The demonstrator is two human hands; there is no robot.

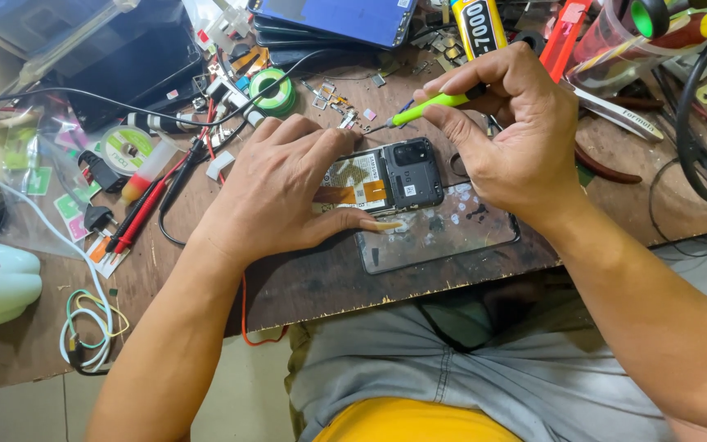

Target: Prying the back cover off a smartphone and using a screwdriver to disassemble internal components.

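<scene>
Worn brown table (304,282), cluttered along far edge. Opened phone (386,180), back removed, near middle of near edge, lying partly over clear back cover (443,233). Left hand (284,192) flat on phone's left part, fingers spread, thumb pressed along its near side. Right hand (505,135) pinching green screwdriver (427,106), tip just beyond phone's far edge. Solder spool (273,88) and dark tablets (333,20) toward far edge; red and black probes (137,217) toward left edge; coiled wires (92,327) at near-left corner.
</scene>
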